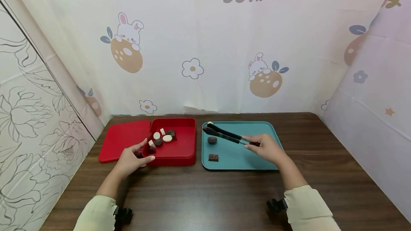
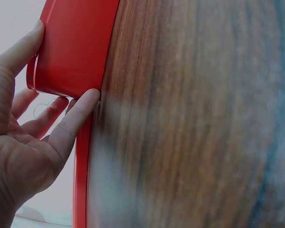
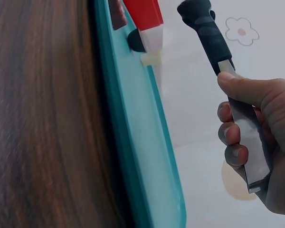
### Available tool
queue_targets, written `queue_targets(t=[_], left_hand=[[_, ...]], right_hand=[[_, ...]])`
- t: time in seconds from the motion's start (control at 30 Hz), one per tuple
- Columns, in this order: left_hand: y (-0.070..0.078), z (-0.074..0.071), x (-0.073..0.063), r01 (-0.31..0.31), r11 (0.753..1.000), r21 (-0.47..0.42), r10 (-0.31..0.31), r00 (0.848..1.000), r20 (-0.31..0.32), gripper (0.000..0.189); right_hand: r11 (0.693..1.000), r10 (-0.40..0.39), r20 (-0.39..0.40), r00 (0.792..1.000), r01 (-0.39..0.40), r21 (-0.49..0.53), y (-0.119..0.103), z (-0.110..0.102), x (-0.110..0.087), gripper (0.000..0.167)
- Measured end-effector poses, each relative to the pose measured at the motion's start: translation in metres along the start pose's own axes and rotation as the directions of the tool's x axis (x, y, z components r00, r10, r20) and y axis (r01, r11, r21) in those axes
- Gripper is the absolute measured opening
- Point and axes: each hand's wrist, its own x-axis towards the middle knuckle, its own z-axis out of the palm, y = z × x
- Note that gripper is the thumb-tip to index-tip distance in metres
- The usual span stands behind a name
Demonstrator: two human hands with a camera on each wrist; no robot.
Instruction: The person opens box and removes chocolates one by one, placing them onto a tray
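My left hand holds the near left corner of an open red box, thumb on its front wall and fingers along its left side. White and dark chocolates lie in the left part of the box. My right hand grips black-tipped metal tongs above a teal tray. In the right wrist view, fingers and thumb wrap the tongs' metal handle. Beneath the tips, the tray bears a dark oval chocolate and a rectangular one. A pale piece shows just behind the tips; whether they touch it I cannot tell.
A flat red lid lies left of the box. Box and tray stand side by side on a dark wooden table, with a narrow gap between them. A printed curtain hangs behind the table's far edge.
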Motion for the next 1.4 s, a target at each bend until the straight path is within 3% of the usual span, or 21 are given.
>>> queue_targets(t=[0.27,0.63,1.07,1.4], left_hand=[[0.0,0.0,0.0,-0.001,1.0,-0.004,0.001,1.0,-0.002,0.091],[-0.001,0.0,0.001,0.006,1.0,-0.013,-0.006,1.0,0.001,0.091],[-0.002,0.0,0.001,0.002,1.0,-0.006,-0.002,1.0,0.003,0.091],[-0.002,0.0,0.001,0.006,1.0,0.001,-0.006,1.0,-0.005,0.091]], right_hand=[[0.987,0.095,-0.086,0.992,-0.105,-0.118,0.01,-0.002,-0.005,0.039],[0.962,0.132,-0.168,0.977,-0.167,-0.216,0.021,0.001,-0.004,0.04],[0.915,0.23,-0.173,0.958,-0.273,-0.297,0.02,0.005,0.0,0.042],[0.925,0.255,-0.156,0.954,-0.288,-0.25,0.019,0.003,0.003,0.048]])
